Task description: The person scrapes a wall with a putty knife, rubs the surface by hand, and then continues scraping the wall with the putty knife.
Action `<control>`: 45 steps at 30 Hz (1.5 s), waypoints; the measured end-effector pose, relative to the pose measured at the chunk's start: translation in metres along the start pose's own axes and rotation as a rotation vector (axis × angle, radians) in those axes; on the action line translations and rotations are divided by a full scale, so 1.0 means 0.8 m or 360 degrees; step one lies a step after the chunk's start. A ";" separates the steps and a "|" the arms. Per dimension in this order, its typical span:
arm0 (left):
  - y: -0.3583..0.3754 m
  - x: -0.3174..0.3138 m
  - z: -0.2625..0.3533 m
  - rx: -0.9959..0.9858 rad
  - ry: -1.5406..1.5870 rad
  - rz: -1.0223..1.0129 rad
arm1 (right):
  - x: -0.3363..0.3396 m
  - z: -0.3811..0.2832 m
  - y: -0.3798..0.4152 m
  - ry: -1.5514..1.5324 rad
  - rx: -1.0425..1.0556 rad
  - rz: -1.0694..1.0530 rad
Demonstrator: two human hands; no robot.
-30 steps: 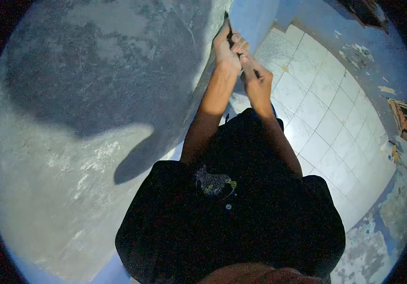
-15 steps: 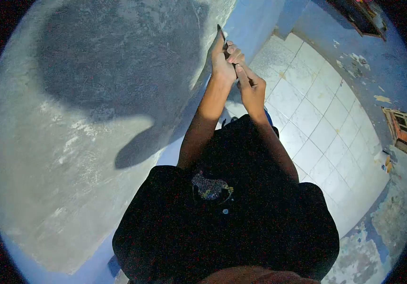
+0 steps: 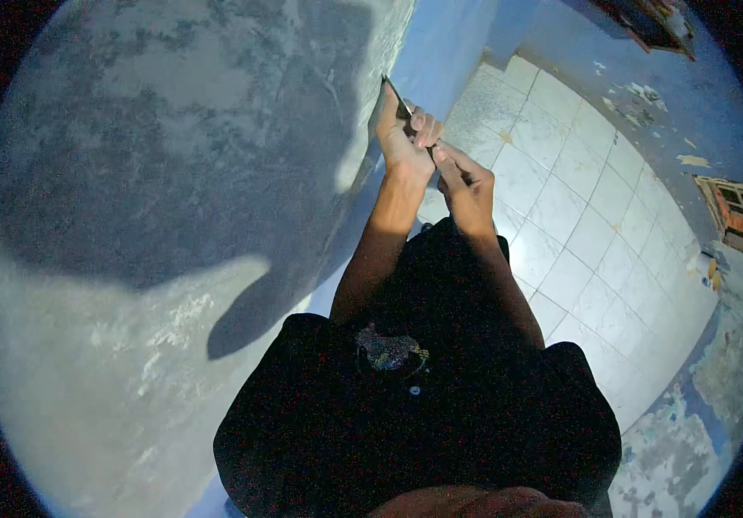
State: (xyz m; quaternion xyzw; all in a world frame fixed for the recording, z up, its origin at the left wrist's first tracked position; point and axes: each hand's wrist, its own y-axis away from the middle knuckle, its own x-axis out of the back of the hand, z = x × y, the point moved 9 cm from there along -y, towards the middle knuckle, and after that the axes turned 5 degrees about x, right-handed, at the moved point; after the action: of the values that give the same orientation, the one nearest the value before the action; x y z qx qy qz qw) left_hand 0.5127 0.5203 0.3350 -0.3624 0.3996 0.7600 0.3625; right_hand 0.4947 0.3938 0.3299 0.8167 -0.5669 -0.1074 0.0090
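A thin, dark, flat-bladed tool [image 3: 402,104] slants up and left from between my two hands, its pointed end right at the edge of the grey plaster wall [image 3: 302,104]. My left hand [image 3: 405,145] is closed around the upper part, thumb laid along the blade and fingers curled over it. Just below, my right hand [image 3: 466,183] pinches the lower end between thumb and fingers. Much of the tool is hidden inside both hands, and I cannot tell its exact kind.
Beside the grey plaster runs a blue painted strip [image 3: 440,52]. White floor tiles [image 3: 561,198] spread out to the right. A blue wall with peeling paint [image 3: 648,95] bears a small framed opening [image 3: 738,211]. My shadow [image 3: 173,173] covers much of the plaster.
Both hands and the tool have come lower in view, the tool's tip shifting left against the plaster edge. My shadow on the plaster has grown and spread left and down.
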 end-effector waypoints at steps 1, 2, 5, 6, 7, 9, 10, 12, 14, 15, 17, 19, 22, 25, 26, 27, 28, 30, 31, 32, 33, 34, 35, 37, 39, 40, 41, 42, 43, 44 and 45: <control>0.004 0.001 -0.002 -0.0010 0.0012 0.0006 | 0.003 0.006 0.003 0.0004 0.0003 0.0015; 0.003 0.002 -0.004 0.0001 0.0028 0.0010 | 0.005 0.001 0.003 0.0056 0.0074 0.0038; -0.004 0.008 -0.005 0.0047 0.0101 -0.0052 | -0.002 -0.007 0.003 0.0196 0.0263 0.0036; -0.010 0.013 -0.005 0.0096 0.0137 -0.0128 | -0.007 -0.011 0.005 0.0235 0.0310 0.0017; -0.016 0.010 -0.006 0.0155 0.0160 -0.0202 | -0.010 -0.021 0.004 0.0264 0.0352 0.0009; -0.016 0.008 -0.004 0.0236 0.0149 -0.0216 | -0.016 -0.013 0.005 0.0248 0.0271 0.0000; -0.015 0.008 -0.006 0.0278 0.0145 -0.0227 | -0.018 -0.010 0.006 0.0242 0.0234 -0.0003; -0.008 0.010 -0.006 0.0286 0.0140 -0.0252 | -0.019 -0.018 0.012 0.0194 0.0310 0.0004; -0.007 0.013 -0.006 0.0294 0.0096 -0.0233 | -0.018 -0.018 0.016 0.0103 0.0383 0.0033; -0.007 0.018 -0.006 0.0294 0.0057 -0.0207 | -0.018 -0.017 0.018 0.0175 0.0379 0.0027; -0.023 0.011 0.000 0.0235 -0.0064 -0.0231 | -0.021 -0.025 0.006 0.0316 0.0381 0.0016; -0.040 -0.006 0.001 0.0127 -0.0221 -0.0284 | -0.017 -0.035 -0.016 0.0242 0.0305 -0.0008; -0.007 -0.019 0.003 -0.0050 -0.0193 0.0127 | -0.005 -0.041 -0.017 0.0209 0.0381 -0.0056; -0.011 0.000 0.006 -0.0032 -0.0198 0.0009 | -0.006 -0.025 0.003 0.0318 0.0243 -0.0060; -0.016 0.002 0.005 -0.0033 -0.0209 -0.0025 | -0.003 -0.031 -0.004 0.0253 0.0279 -0.0034; -0.024 -0.008 0.004 -0.0058 -0.0268 0.0040 | 0.000 -0.035 -0.015 0.0192 0.0306 -0.0016; -0.022 -0.006 -0.002 -0.0059 -0.0181 0.0061 | 0.006 -0.041 -0.022 0.0129 0.0341 -0.0002; -0.029 -0.005 -0.006 -0.0075 -0.0014 0.0073 | 0.007 -0.032 -0.026 0.0225 0.0202 -0.0102; -0.024 -0.004 -0.002 -0.0066 -0.0116 -0.0009 | 0.003 -0.030 -0.015 0.0245 0.0248 -0.0057; -0.028 0.005 -0.008 0.0080 0.0000 -0.0242 | 0.001 -0.031 -0.007 0.0267 0.0301 -0.0018; -0.036 0.016 -0.009 0.0220 0.0112 -0.0483 | -0.005 -0.023 0.000 0.0296 0.0195 -0.0071; -0.036 0.014 -0.012 0.0361 0.0225 -0.0719 | -0.009 -0.030 -0.007 0.0271 0.0365 -0.0045; -0.041 0.009 -0.007 0.0276 0.0080 -0.0666 | -0.011 -0.034 -0.016 0.0247 0.0531 -0.0016; -0.061 -0.011 -0.007 0.0209 -0.0054 -0.0528 | -0.007 -0.042 -0.029 0.0287 0.0339 -0.0040; -0.064 -0.026 -0.010 0.0178 0.0032 -0.0361 | 0.001 -0.047 -0.029 0.0298 0.0326 -0.0061; -0.058 -0.018 -0.012 0.0200 0.0148 -0.0414 | 0.002 -0.050 -0.035 0.0294 0.0336 -0.0062; -0.052 0.003 -0.016 0.0230 0.0259 -0.0473 | 0.003 -0.040 -0.024 0.0226 0.0565 0.0014; -0.045 0.011 -0.017 0.0264 0.0372 -0.0528 | 0.000 -0.035 -0.019 0.0225 0.0490 -0.0003; -0.034 0.010 -0.017 0.0355 0.0540 -0.0527 | -0.005 -0.033 -0.011 0.0225 0.0415 -0.0018; -0.040 0.000 -0.015 0.0334 0.0456 -0.0586 | -0.009 -0.026 -0.009 0.0227 0.0341 -0.0036; -0.046 -0.009 -0.014 0.0306 0.0379 -0.0637 | -0.007 -0.029 -0.017 0.0202 0.0444 0.0000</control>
State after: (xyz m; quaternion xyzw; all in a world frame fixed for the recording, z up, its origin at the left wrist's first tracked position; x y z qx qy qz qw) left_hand 0.5499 0.5237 0.3235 -0.4850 0.4303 0.5835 0.4890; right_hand 0.5095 0.4018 0.3516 0.8152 -0.5745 0.0243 -0.0687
